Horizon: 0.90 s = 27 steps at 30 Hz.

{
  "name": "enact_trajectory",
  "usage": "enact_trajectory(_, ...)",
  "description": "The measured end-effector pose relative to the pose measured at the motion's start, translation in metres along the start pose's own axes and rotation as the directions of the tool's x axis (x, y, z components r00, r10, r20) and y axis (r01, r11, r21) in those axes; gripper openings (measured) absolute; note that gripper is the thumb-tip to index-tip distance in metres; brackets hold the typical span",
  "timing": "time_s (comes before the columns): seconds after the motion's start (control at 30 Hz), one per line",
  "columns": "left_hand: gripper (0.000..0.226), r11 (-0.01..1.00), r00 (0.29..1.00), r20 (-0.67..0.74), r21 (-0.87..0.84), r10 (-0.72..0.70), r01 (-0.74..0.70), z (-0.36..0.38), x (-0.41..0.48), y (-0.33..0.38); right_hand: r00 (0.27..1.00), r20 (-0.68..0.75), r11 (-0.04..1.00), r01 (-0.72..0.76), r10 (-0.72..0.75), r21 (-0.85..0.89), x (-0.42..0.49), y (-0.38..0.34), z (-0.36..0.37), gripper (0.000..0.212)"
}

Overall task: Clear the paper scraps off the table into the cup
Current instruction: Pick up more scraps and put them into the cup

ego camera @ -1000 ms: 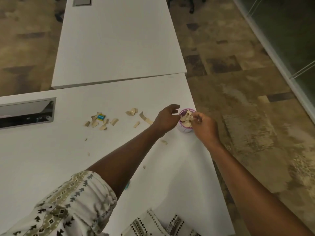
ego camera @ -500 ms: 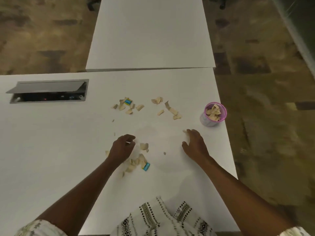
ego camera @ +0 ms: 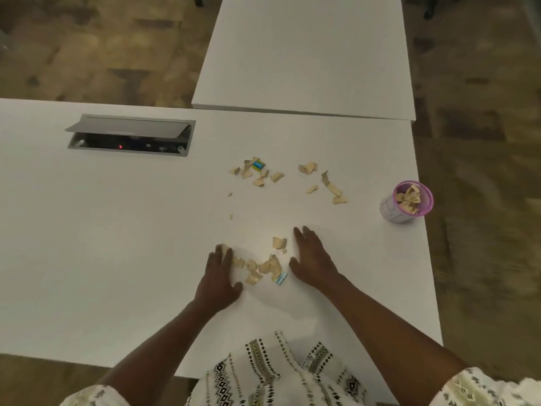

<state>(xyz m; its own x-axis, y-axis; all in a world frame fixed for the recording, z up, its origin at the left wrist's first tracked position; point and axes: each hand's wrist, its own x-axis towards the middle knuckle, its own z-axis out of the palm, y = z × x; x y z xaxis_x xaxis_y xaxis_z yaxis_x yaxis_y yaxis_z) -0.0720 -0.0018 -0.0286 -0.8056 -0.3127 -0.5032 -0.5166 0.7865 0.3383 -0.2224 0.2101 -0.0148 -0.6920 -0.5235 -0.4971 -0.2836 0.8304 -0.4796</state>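
Roughly halfway, we judged: the pink-rimmed cup [ego camera: 388, 208] held scraps [ego camera: 408, 197]; our flat, open-fingered left hand [ego camera: 218, 276] and right hand [ego camera: 313, 259] flanked a pile [ego camera: 265, 266] well left of it, with two more clusters [ego camera: 257, 171] also left of it.

A white table [ego camera: 117, 244] fills the near view. A grey cable hatch [ego camera: 128, 136] is sunk into it near the far edge, left of the middle, with its lid raised and a small red light inside. A second white table [ego camera: 307, 54] meets the far edge toward the right corner. The dimly lit floor [ego camera: 87, 54] is mottled brown and tan.
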Motion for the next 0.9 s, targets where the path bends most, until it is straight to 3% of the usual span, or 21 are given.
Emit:
enact_trajectory(0.23,0.09,0.994,0.996,-0.043,0.071,0.081,-0.078,0.013,-0.004,0.02,0.953,0.204,0.927,0.272,-0.223,-0.258,0.013,-0.033,0.031,0.091)
enact_trajectory(0.33,0.079,0.991,0.996,-0.03,0.098,0.09,-0.086,0.015,-0.002,0.028,0.939,0.181,0.871,0.339,-0.292,-0.355,0.013,-0.039,0.044,0.072)
enact_trajectory(0.43,0.06,0.991,0.993,-0.049,0.088,0.108,-0.104,0.017,0.001,0.031,0.941,0.094,0.887,0.339,-0.326,-0.313,0.011,-0.042,0.054,0.04)
enact_trajectory(0.6,0.022,0.986,0.979,-0.126,0.076,0.159,-0.15,0.02,0.006,0.033,0.933,0.018,0.911,0.355,-0.359,-0.211,0.006,-0.043,0.056,0.022)
enact_trajectory(0.8,0.016,0.985,0.977,-0.134,0.077,0.166,-0.157,0.016,0.016,0.042,0.924,-0.001,0.885,0.365,-0.381,-0.29,0.015,-0.039,0.05,0.022)
enact_trajectory(0.9,0.013,0.978,0.972,-0.138,0.113,0.191,-0.176,0.013,0.022,0.046,0.956,-0.061,0.945,0.27,-0.285,-0.185,0.022,-0.033,0.043,0.013)
